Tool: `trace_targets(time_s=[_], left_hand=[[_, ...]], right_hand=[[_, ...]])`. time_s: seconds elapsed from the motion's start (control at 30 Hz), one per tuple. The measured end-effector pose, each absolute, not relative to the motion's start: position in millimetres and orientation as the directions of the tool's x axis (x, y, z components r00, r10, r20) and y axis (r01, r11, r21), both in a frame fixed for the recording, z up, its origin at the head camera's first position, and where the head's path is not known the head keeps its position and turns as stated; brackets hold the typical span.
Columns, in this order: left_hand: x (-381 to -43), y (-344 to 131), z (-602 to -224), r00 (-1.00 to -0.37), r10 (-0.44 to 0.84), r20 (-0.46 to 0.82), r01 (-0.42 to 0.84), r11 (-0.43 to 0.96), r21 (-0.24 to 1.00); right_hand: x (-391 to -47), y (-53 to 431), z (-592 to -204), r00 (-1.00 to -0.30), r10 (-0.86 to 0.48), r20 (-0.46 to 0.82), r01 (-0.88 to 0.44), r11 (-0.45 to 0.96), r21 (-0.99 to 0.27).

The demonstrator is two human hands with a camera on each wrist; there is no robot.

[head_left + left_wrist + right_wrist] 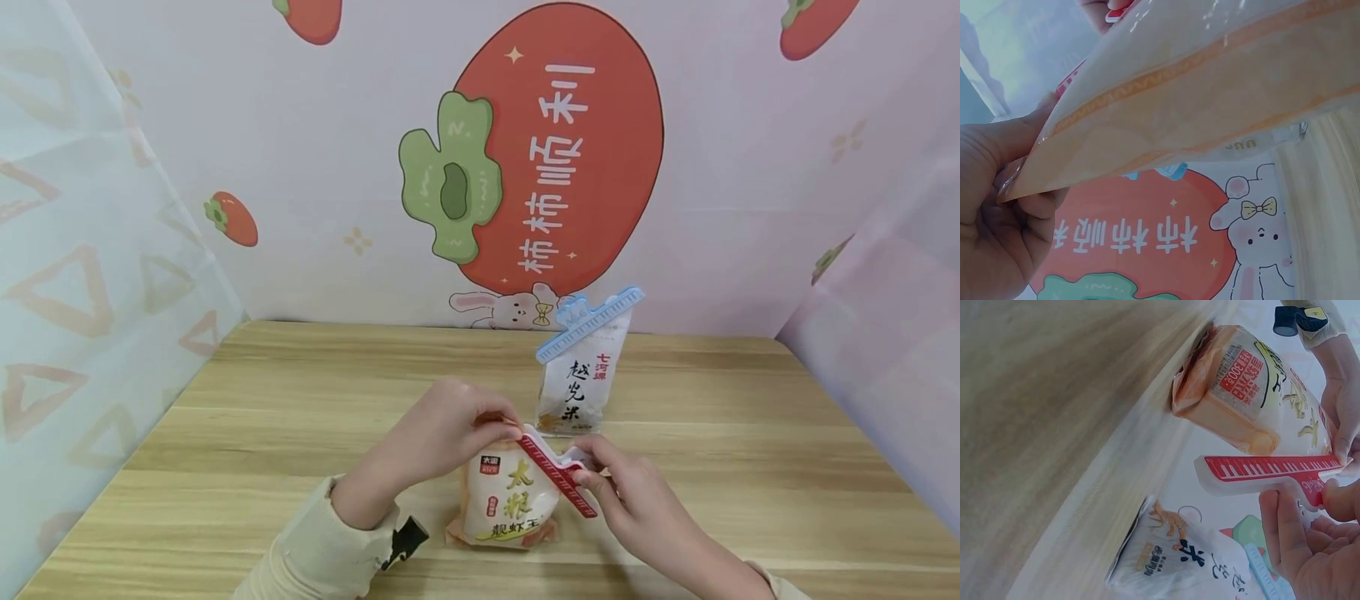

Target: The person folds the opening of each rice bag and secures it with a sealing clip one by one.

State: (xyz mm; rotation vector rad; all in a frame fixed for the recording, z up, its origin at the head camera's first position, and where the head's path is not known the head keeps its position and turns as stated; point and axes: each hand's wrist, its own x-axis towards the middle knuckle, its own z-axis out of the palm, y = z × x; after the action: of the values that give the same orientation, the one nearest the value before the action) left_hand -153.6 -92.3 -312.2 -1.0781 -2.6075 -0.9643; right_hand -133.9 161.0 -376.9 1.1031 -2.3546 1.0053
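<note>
An orange-and-white rice bag [510,504] stands upright on the wooden table in front of me. My left hand [453,425] pinches its top corner between thumb and fingers; the left wrist view shows the film of the bag [1210,94] folded into that grip. With thumb and fingers my right hand [637,492] holds a red-and-white sealing clip [558,475] by its handle. The clip slants across the bag's upper right side, one end close to my left fingertips. In the right wrist view its long toothed bar [1266,469] lies along the bag's top.
Behind stands a white rice bag [577,396] with a light blue clip [592,323] across its top. The wooden table [315,367] ends at a printed backdrop [300,150], with patterned side sheets left and right. A black band [407,537] sits at my left cuff.
</note>
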Motion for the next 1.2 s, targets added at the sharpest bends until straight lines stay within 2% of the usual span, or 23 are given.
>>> trace_targets(time_s=[0.13,0.3,0.8,1.0,1.2], left_hand=[[-159,-97,-316,-0.722,0.601,0.342,0.657,0.44,0.612],[-163,-101,-316,-0.677,0.667,0.31,0.654,0.351,0.67],[-164,-103,-315,-0.695,0.677,0.244,0.556,0.29,0.779],[-167,-108,-317,-0.707,0.674,0.215,0.561,0.349,0.751],[-167,-118,-311,-0.74,0.664,0.107,0.528,0.475,0.704]], right_hand=[[-134,161,-374,-0.65,-0.529,0.546,-0.76,0.445,-0.474],[-134,162,-372,-0.669,-0.538,0.512,-0.741,0.434,-0.512],[-132,160,-371,-0.659,-0.543,0.521,-0.75,0.424,-0.507],[-130,158,-368,-0.676,-0.531,0.511,-0.735,0.438,-0.517],[-130,157,-368,-0.673,-0.535,0.511,-0.738,0.43,-0.52]])
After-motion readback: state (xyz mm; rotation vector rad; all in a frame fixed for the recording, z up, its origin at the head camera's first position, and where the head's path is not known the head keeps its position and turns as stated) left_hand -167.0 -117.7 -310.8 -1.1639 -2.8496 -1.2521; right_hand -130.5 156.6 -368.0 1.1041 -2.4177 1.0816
